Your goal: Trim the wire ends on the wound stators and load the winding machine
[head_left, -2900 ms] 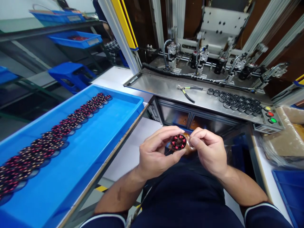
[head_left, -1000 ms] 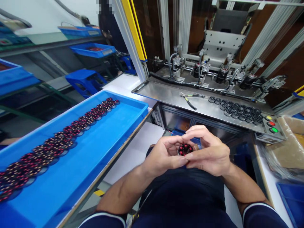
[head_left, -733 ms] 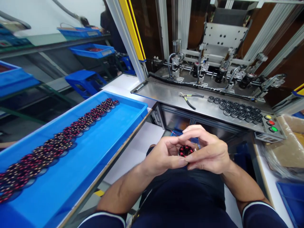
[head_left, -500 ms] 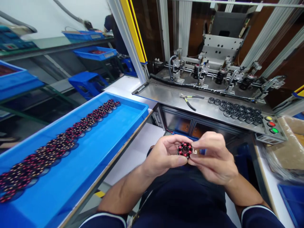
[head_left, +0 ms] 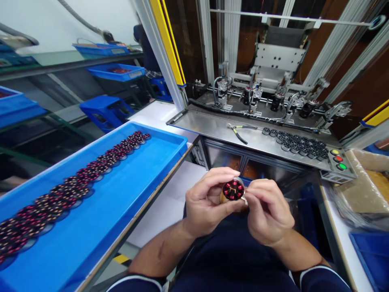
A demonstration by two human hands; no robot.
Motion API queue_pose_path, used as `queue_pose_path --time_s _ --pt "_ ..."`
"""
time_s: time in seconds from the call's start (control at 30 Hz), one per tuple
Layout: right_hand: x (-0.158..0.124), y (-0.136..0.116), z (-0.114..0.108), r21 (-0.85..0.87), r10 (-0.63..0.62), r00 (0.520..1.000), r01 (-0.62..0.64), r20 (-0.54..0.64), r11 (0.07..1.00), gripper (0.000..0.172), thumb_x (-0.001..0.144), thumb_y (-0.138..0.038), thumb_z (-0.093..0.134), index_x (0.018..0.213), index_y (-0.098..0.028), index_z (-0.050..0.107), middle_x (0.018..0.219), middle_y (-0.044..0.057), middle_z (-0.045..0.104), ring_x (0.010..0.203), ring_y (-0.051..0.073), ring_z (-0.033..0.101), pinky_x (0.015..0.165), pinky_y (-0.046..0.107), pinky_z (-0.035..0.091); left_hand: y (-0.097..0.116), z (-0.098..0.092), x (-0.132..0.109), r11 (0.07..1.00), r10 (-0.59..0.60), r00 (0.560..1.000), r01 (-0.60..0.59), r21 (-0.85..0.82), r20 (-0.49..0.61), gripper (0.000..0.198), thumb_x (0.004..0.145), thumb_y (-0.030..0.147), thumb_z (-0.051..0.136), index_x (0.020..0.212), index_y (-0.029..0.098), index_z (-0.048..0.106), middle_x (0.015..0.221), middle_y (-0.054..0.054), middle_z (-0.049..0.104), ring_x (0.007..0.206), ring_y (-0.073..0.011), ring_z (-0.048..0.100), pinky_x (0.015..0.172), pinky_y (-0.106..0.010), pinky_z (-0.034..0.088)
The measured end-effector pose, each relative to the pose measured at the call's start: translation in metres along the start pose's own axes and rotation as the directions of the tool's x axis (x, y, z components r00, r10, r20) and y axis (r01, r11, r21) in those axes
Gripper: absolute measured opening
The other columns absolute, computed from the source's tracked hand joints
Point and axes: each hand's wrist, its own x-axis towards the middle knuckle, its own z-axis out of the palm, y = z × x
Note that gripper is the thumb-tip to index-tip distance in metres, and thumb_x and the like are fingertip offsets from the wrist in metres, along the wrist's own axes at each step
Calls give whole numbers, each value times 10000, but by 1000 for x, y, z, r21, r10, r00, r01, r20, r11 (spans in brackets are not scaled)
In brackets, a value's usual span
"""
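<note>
Between thumb and fingers, my left hand (head_left: pixel 205 202) grips a round motor stator (head_left: pixel 233 190) with red wire coils on a black core. The coil face is turned up toward me, and a copper-coloured strand crosses its middle. My right hand (head_left: pixel 270 213) is closed in a pinch at the stator's right edge, on thin, light wire ends (head_left: pixel 244 199); the fingertips hide most of them. Both hands are in front of my body, below the machine's front shelf.
On the left, a blue tray (head_left: pixel 146 182) holds rows of several wound stators (head_left: pixel 88 172). Cutting pliers (head_left: pixel 240 132) and several black stator cores (head_left: pixel 299 144) lie on the metal shelf, beside coloured push buttons (head_left: pixel 338 159). Behind stands a winding machine (head_left: pixel 276 97). A plastic-lined carton (head_left: pixel 364 182) is right.
The stator has tilted and turned in my left hand, its face now more toward me. My right fingers have drawn together into a tighter pinch at its edge. The view has shifted slightly.
</note>
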Motion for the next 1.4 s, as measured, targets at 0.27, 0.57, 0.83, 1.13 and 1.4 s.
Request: queue_pose_path --time_s 0.27,0.57,0.83,1.13,1.4 --pt "0 9 7 93 141 989 -144 33 985 114 958 -168 594 858 -193 644 749 32 628 677 162 605 599 306 509 -5 1 -6 980 -164 986 160 -116 -26 515 648 153 919 1104 228 692 1164 -90 715 1041 -203 723 826 -259 608" --pt "16 15 -6 57 27 988 -36 153 998 133 924 -86 589 864 -189 647 737 37 633 660 163 609 586 300 514 -4 -20 -7 851 -472 859 503 -154 197 427 839 416 774 1160 169 640 700 -6 668 518 -91 592 484 -181 477" --pt "19 13 -10 -22 74 983 -71 166 997 154 895 -41 623 848 -184 658 743 30 636 664 147 602 599 280 504 -5 -21 -8 777 -421 853 514 -363 309 370 896 326 723 1257 277 661 949 -69 770 711 -164 746 566 -210 580" --pt "28 13 -13 44 180 956 -195 230 980 149 915 -96 633 790 -173 658 703 18 630 638 140 610 581 268 509 -6 -20 -4 793 -338 909 414 -447 243 219 771 278 849 882 221 669 1185 -66 703 1153 -285 704 978 -452 592" --pt "28 14 -23 8 -71 953 72 295 997 103 945 -109 608 886 -180 654 743 42 669 670 150 646 603 264 540 -3 -8 -5 599 -562 721 693 -402 405 598 757 653 746 1057 148 637 836 -56 739 737 -152 718 672 -224 569"
